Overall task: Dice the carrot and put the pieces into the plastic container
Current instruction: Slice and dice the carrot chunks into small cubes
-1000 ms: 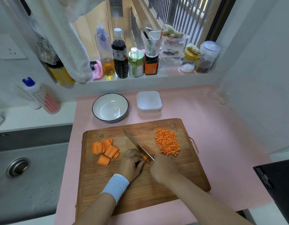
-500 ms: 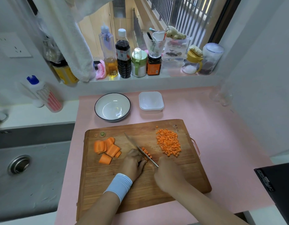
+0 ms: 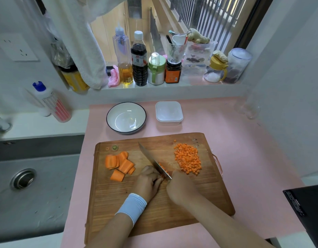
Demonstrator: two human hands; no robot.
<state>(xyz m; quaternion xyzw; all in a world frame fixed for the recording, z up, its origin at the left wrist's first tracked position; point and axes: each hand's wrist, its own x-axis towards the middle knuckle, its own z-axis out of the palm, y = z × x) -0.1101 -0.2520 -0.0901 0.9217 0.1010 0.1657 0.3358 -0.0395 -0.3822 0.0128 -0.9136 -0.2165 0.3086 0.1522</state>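
Note:
On the wooden cutting board (image 3: 204,199), my right hand (image 3: 181,188) grips the handle of a knife (image 3: 151,159) whose blade points away to the upper left. My left hand (image 3: 149,181), with a pale blue wristband, has its fingers curled over a small carrot piece (image 3: 162,171) right against the blade. A heap of diced carrot (image 3: 187,158) lies to the right of the knife. Several larger carrot chunks (image 3: 119,164) lie on the board's left part. The clear plastic container (image 3: 169,112) stands beyond the board on the pink counter, with nothing in it.
A white bowl (image 3: 126,117) with a dark rim stands left of the container. A steel sink (image 3: 29,185) lies to the left. Bottles and jars (image 3: 138,59) line the window sill. A black object (image 3: 308,208) sits at the right edge.
The knife has kept chopping the small piece under my left hand; a few more cubes lie beside the blade. Both hands stay in nearly the same spot.

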